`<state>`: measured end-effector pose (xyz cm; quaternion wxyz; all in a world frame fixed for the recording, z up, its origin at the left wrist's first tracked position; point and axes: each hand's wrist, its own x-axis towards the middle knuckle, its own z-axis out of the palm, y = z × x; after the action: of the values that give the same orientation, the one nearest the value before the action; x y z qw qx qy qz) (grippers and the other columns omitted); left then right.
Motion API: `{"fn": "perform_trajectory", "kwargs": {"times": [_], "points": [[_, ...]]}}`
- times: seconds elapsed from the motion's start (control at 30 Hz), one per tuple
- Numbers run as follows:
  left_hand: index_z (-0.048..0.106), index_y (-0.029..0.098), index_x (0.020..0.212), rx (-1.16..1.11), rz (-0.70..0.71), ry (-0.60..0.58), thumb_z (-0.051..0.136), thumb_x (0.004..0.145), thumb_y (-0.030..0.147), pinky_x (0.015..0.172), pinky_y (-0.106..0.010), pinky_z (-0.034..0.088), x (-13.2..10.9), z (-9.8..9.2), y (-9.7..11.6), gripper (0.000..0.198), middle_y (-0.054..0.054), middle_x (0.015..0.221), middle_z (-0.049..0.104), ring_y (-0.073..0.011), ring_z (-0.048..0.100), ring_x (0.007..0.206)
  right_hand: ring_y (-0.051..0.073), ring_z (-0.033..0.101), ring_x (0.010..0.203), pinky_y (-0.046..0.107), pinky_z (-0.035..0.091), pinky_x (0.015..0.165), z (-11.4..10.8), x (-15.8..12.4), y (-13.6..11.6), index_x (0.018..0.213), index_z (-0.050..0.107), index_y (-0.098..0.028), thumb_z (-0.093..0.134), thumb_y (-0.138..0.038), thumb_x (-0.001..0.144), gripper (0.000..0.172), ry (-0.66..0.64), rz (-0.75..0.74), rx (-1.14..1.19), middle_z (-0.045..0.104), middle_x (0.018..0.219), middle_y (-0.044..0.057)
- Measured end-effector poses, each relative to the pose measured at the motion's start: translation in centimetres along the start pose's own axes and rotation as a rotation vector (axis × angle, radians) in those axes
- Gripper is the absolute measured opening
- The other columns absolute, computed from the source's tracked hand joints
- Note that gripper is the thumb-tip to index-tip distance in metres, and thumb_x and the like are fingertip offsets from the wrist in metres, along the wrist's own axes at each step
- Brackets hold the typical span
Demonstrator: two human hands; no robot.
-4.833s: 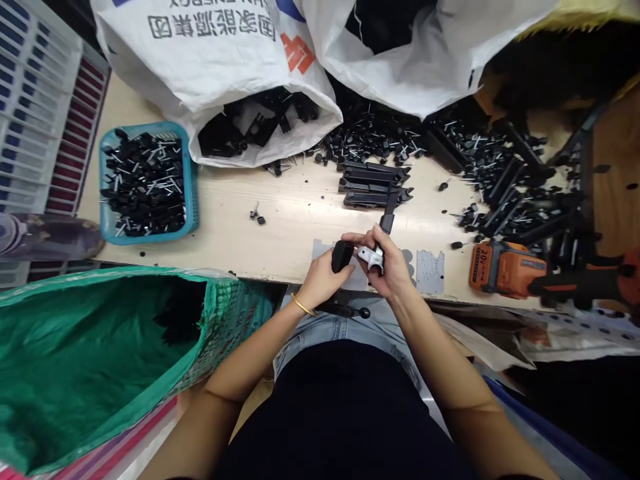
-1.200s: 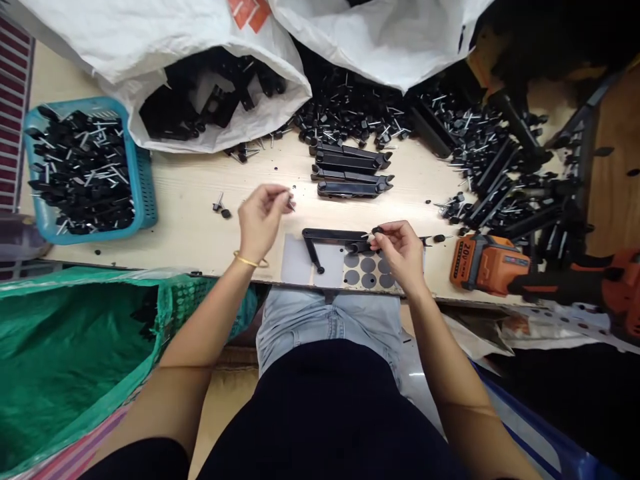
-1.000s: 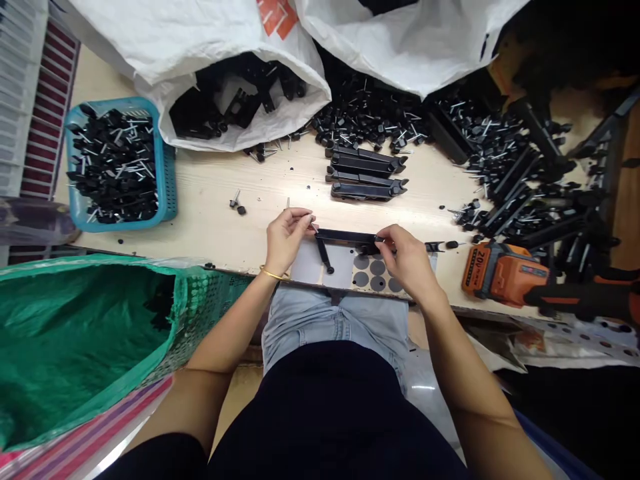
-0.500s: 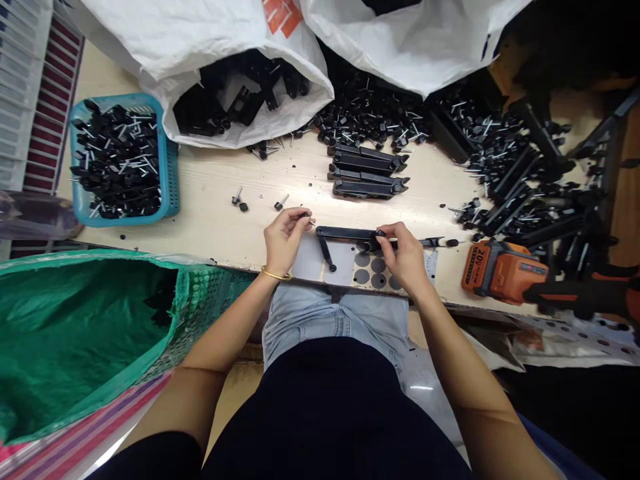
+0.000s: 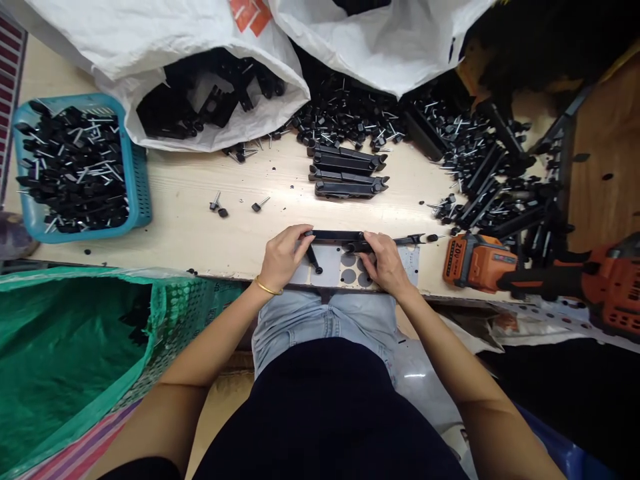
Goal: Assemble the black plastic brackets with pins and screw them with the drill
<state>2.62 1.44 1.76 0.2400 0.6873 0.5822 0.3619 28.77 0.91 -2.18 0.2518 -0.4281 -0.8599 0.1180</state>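
Note:
A black jointed plastic arm (image 5: pixel 337 236) lies near the table's front edge, a thin leg (image 5: pixel 314 257) angling down from its left end. My left hand (image 5: pixel 286 257) is closed at that end, thumb and fingertips pinching a black-headed thumb screw (image 5: pixel 309 233) against the joint; its metal shank is hidden. At the other end, my right hand (image 5: pixel 385 261) grips the arm between thumb and fingers. Beneath and beside the right hand lies another black arm piece (image 5: pixel 410 239), with a screw (image 5: pixel 432 238) at its right tip. A grey mat (image 5: pixel 327 263) with round dark spots lies underneath.
Several finished-looking black arms (image 5: pixel 347 173) lie stacked behind. Loose screws (image 5: pixel 219 204) lie left of them. A blue basket (image 5: pixel 143 193) holds many screws; white sacks (image 5: pixel 200 33) stand at the back. An orange-and-black power tool (image 5: pixel 480 263) rests right, a green sack (image 5: pixel 165 320) left.
My left hand has moved the thumb screw from just beside the arm onto its left joint. My right hand still grips the right end. The whole view has shifted sideways.

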Motion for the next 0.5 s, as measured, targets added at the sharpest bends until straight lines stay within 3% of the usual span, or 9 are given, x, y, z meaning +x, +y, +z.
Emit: {"fn": "perform_trajectory", "kwargs": {"times": [0.23,0.5], "points": [[0.062,0.016,0.099,-0.341,-0.270,0.074,0.060,0.087,0.034,0.076,-0.024,0.058,0.1,0.7,-1.3,0.021,-0.004,0.091,0.071,-0.0124,0.070,0.076,0.024,0.057,0.093,0.040,0.047,0.081,1.4,0.1,0.6,0.150,0.012,-0.024,0.052,-0.023,0.091,0.071,0.068,-0.030,-0.159,0.062,0.108,0.012],[0.063,0.015,0.098,-0.208,-0.221,0.098,0.060,0.087,0.030,0.074,-0.023,0.057,0.4,0.4,-0.8,0.019,-0.004,0.088,0.070,-0.0120,0.069,0.077,0.022,0.056,0.087,0.037,0.044,0.080,1.9,0.1,0.8,0.147,0.016,-0.023,0.054,-0.023,0.090,0.068,0.126,-0.054,-0.180,0.063,0.102,0.010]]}}
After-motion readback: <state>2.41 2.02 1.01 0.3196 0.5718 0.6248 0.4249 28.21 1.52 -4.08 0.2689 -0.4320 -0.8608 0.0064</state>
